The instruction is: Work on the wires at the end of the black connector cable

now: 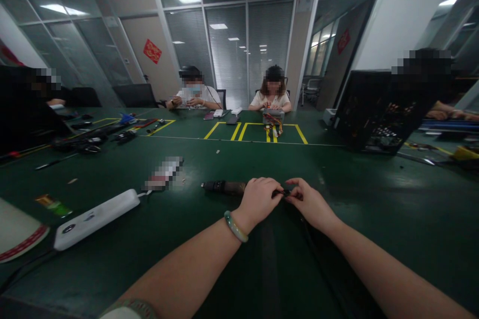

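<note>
A dark cylindrical tool that looks like an electric screwdriver [224,187] lies on the green table, its metal tip pointing left. My left hand [260,198] covers its rear end, with thumb and fingers closed on the small dark end of a cable [287,192]. From the other side my right hand [307,202] pinches the same dark piece, fingertips almost meeting those of my left. The black cord [312,239] trails from there toward me. Whether the cable end is joined to the tool is hidden by my left hand.
A white power bank [97,219] with a lead to a pixelated phone-like item lies left, near a paper cup [18,232] and a small green-and-gold item [54,205]. Black cables and tools [90,139] lie far left. Two people sit opposite; a black computer case [362,109] stands right.
</note>
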`<act>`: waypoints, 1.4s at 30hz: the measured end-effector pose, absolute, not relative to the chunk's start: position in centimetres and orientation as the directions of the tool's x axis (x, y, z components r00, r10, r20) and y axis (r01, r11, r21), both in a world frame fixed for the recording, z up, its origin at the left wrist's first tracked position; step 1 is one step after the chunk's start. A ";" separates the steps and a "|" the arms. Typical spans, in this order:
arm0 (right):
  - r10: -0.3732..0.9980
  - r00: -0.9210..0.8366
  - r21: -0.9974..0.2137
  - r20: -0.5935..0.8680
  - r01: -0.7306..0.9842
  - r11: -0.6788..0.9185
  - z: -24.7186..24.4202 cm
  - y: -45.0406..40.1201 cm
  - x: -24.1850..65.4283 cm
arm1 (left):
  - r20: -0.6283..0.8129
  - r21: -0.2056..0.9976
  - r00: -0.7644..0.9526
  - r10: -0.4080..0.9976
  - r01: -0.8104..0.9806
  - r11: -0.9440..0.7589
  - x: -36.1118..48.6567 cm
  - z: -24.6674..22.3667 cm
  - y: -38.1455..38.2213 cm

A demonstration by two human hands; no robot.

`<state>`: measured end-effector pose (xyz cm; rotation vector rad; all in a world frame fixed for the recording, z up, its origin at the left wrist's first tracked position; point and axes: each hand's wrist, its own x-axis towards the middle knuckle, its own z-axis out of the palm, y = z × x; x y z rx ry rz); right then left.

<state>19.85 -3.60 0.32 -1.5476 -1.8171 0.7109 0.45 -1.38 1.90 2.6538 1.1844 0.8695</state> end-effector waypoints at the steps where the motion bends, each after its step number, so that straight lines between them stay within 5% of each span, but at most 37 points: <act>1: 0.987 -0.105 -0.746 0.118 0.647 0.158 0.5 -3.7 19.8 | 0.452 0.314 0.539 0.711 0.649 -0.692 0.4 2.0 -1.4; 12: 0.982 -0.175 -0.714 0.068 0.679 0.171 1.5 -3.4 19.5 | 0.429 0.295 0.615 0.662 0.597 -0.746 -0.2 2.4 -0.7; 19: 0.968 -0.188 -0.647 0.167 0.720 0.252 1.8 -3.1 19.6 | 0.435 0.281 0.634 0.640 0.579 -0.765 -0.1 2.2 -0.3; 36: 0.989 -0.103 -0.721 0.103 0.677 0.146 1.4 -3.5 19.1 | 0.391 0.174 0.685 0.615 0.601 -0.780 0.6 2.2 -0.9; 42: 0.983 -0.116 -0.585 0.139 0.792 0.176 1.7 -4.6 19.1 | 0.372 0.177 0.711 0.597 0.578 -0.797 0.3 2.4 -0.7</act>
